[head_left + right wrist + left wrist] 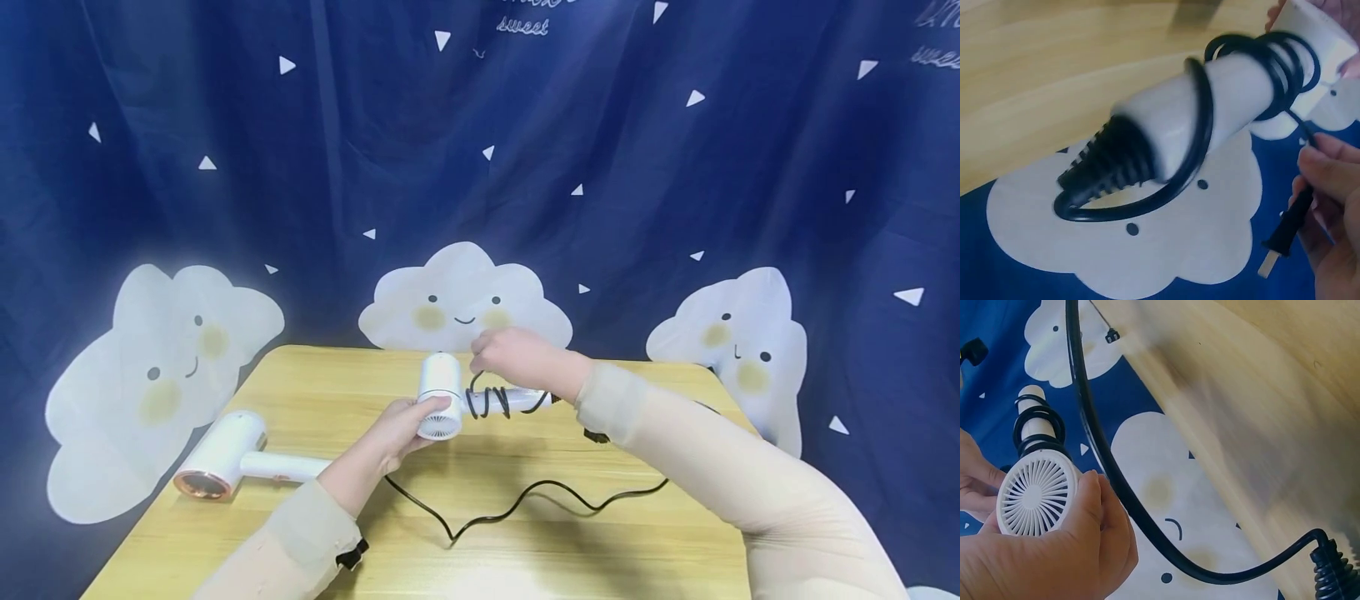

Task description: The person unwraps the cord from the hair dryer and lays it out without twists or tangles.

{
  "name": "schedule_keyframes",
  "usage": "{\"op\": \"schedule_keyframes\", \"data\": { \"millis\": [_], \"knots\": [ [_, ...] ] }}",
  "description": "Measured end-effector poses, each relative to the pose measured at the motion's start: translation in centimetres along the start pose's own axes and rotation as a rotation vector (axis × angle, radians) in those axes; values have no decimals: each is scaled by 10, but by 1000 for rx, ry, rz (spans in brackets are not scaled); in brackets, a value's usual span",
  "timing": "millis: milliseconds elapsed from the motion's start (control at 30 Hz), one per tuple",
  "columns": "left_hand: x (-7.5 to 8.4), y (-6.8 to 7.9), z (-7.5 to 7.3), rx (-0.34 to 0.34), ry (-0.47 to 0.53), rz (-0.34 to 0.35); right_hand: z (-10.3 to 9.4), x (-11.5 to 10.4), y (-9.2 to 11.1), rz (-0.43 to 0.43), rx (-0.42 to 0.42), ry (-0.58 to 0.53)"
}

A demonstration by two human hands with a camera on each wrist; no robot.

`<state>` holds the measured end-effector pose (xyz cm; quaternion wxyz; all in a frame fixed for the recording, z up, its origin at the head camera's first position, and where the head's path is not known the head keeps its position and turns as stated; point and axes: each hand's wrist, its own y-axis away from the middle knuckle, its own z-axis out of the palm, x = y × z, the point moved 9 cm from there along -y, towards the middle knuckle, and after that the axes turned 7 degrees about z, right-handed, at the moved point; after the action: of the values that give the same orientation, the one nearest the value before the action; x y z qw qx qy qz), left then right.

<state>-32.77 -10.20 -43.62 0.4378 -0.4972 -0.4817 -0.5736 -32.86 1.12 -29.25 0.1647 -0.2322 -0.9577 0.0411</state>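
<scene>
A white hair dryer (441,395) is held above the table by my left hand (405,429), which grips its round body. In the left wrist view the left hand (1066,550) wraps the body beside the slotted grille (1034,497). Black cord (1279,69) is coiled in several turns around the dryer's handle (1175,115). Above the handle in the head view is my right hand (517,354). Its fingers pinch the cord's end close to the black plug (1291,222), whose metal prong points away from the right hand (1338,187).
A second white hair dryer (225,450) with a copper-coloured rim lies at the left of the wooden table (360,375). A loose black cord (551,483) runs across the table to the right, under my right arm. Behind hangs a blue curtain (420,192) with clouds.
</scene>
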Motion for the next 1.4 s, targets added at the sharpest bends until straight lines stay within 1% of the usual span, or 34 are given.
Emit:
{"op": "schedule_keyframes", "data": {
  "millis": [133, 233, 367, 433, 600, 767, 833, 1000, 1167, 1233, 1333, 1400],
  "knots": [
    [-1, 0, -2, 9, 8, -2, 5, 18, -2, 24, -49, -174],
    [-1, 0, -5, 19, 13, -3, 10, 33, 0, 74, -93, -337],
    [-1, 1, -6, 14, 0, -8, 22, 49, 5, 142, -134, -499],
    [-2, 2, -6, 11, -5, -10, 28, 55, 9, 164, -132, -573],
    [-3, 4, -8, 21, -3, -17, 43, 65, 16, 191, -94, -758],
    [-3, 4, -11, 19, 3, -14, 58, 77, 24, 278, -92, -919],
    [-3, 3, -13, 16, 8, -13, 63, 82, 25, 304, -82, -956],
    [-1, 3, -17, 17, 18, -11, 81, 92, 27, 348, -38, -994],
    [-2, 2, -17, 15, 40, -7, 107, 98, 34, 429, -34, -1077],
    [-3, 1, -17, 15, 46, -7, 114, 98, 36, 461, -39, -1105],
    [-4, 1, -18, 14, 52, -7, 118, 93, 38, 457, -34, -1132],
    [-4, 2, -19, 14, 60, -9, 117, 86, 40, 420, -25, -1156]
  ]
}}
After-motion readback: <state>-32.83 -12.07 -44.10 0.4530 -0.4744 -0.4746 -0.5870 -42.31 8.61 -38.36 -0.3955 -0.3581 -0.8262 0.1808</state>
